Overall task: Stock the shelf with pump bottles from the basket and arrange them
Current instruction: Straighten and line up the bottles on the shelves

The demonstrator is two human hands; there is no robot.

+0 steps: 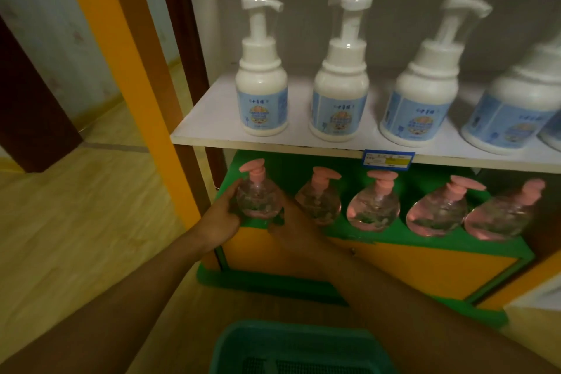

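Several clear round pump bottles with pink pumps stand in a row on the green lower shelf (379, 238). The leftmost pink pump bottle (257, 200) sits between both hands. My left hand (223, 215) cups its left side, fingers against the glass. My right hand (287, 222) presses on its right side and base. The other pink bottles (375, 206) stand to the right, untouched. Below me the teal basket (291, 346) shows only its rim and mesh bottom; no bottles are visible in it.
Several white pump bottles with blue labels (262, 94) line the white upper shelf (206, 130), which carries a blue price tag (388, 160). An orange post (133, 76) stands left of the shelves. Wooden floor (76, 222) lies to the left.
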